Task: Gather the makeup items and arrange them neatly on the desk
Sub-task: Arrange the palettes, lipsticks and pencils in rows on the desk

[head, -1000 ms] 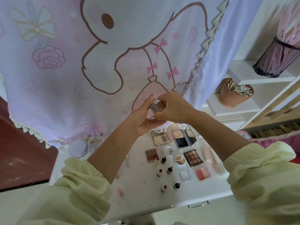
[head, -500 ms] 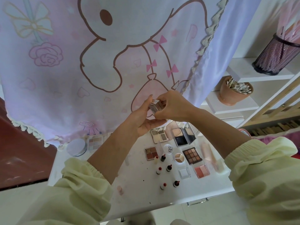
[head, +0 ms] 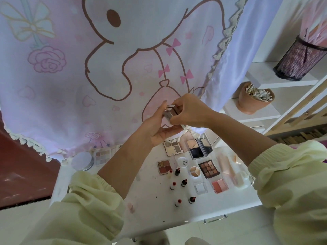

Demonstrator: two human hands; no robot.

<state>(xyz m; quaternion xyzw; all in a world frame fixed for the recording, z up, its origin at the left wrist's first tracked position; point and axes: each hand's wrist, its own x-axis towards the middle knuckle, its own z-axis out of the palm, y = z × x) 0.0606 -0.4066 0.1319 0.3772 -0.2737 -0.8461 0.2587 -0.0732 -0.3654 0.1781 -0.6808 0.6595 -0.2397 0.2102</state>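
1. In the head view, both hands are raised above the white tabletop (head: 154, 207), in front of a pink curtain (head: 70, 89) printed with a cartoon rabbit.
2. The left hand (head: 157, 129) holds a small silvery compact (head: 168, 113). Its fingers lie along the case's left side and its thumb reaches underneath.
3. The right hand (head: 192, 112) pinches the same compact from the right with curled fingers.
4. The compact is in the air between the two hands, above the far edge of the tabletop. I cannot tell what is inside it.
5. Below the hands, on the far part of the tabletop, a beige palette (head: 173, 148) and an open black case (head: 199, 148) lie side by side.
6. Nearer, from left to right, lie a red quad palette (head: 164, 167), a round white lid (head: 183, 162), a round divided pot (head: 195, 171) and a brown nine-pan palette (head: 209, 168).
7. Six small bottles (head: 184, 182) stand upright in two columns, nearer than the red quad palette.
8. Right of the bottles sit a clear square box (head: 200, 187) and a pink blush pan (head: 219, 186), close together.
9. At the far left corner, by the curtain's hem, lie a round silver tin (head: 82, 161) and a pale palette (head: 102, 157).
10. To the right, white shelves (head: 261, 82) carry a terracotta pot (head: 247, 103) of cotton swabs and, higher up, a dark mesh cup (head: 299, 62).
11. Pale yellow sleeves (head: 85, 209) cover both arms, pushed up from the wrists.
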